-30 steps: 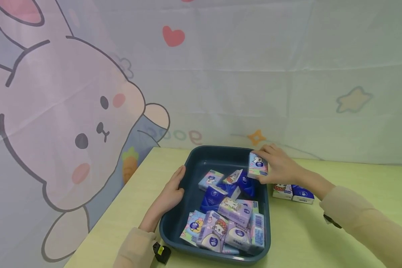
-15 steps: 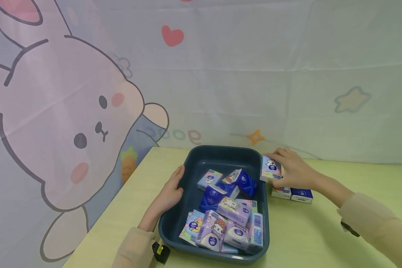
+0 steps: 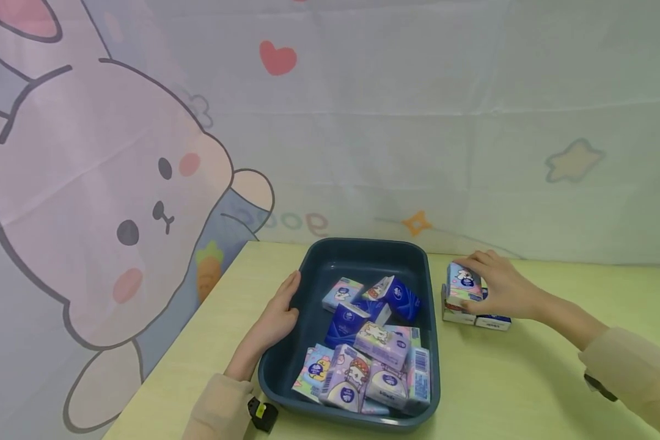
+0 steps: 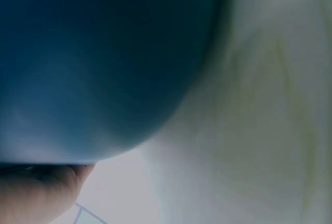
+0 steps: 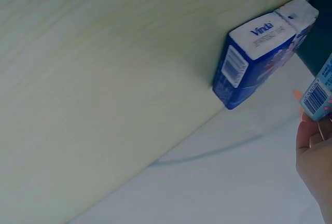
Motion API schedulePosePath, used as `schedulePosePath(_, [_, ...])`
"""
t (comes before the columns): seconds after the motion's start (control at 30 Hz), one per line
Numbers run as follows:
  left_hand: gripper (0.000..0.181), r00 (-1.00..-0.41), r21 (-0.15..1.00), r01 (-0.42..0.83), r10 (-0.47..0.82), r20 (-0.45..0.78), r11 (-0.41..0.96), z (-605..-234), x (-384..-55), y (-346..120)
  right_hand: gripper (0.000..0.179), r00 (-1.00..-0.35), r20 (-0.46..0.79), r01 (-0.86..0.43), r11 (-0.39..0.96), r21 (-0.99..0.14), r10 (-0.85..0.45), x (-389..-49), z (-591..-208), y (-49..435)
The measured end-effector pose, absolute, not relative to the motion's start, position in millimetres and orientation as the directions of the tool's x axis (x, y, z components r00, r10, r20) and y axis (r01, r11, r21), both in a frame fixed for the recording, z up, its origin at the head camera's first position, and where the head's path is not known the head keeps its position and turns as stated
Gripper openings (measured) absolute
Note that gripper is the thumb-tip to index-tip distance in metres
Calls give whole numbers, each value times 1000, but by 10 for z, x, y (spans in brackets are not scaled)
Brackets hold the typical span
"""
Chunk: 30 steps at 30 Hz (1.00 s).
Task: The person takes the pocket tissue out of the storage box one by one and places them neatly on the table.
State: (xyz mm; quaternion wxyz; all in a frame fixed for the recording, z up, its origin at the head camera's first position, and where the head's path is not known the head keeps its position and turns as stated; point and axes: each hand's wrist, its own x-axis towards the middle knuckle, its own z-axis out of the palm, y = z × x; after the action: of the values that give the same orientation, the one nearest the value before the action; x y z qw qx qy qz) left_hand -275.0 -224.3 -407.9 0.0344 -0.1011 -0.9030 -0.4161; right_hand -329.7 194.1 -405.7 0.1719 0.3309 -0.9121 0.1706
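My right hand (image 3: 500, 284) pinches a light-blue tissue pack (image 3: 464, 282) with a cartoon print, between thumb and fingers. The pack is right over a cartoon tissue pack (image 3: 459, 316) on the table, which has a dark-blue tissue pack (image 3: 493, 322) beside it. In the right wrist view, the held pack's barcode end (image 5: 315, 98) shows at the right edge. My left hand (image 3: 275, 319) rests along the left side of a dark teal bin (image 3: 432, 287), fingers straight against its wall. Several tissue packs, such as a purple one (image 3: 384, 344), lie jumbled inside.
The pale yellow-green table (image 3: 506, 385) carries the bin and the two packs at its right. A cloth backdrop (image 3: 363, 153) with a printed rabbit hangs behind the table's back edge. Black wrist devices sit below both sleeves (image 3: 222, 400).
My right hand has carried the light-blue pack rightward and down, from over the bin's right rim to over the packs on the table. My left hand stays at the bin's side.
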Motion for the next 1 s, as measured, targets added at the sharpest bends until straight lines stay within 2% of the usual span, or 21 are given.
schedulePosePath(0.5, [68,-978,743,206,153,140,637,-4085,-2759,-2249,73,-744,421,-632,751,-192,-519,-3242,-4239,2275])
schedulePosePath(1.0, [68,-978,736,208,156,140,644,-4108,-2781,-2249,81,-819,358,-546,801,-246,-448,-3206,-4401,2563])
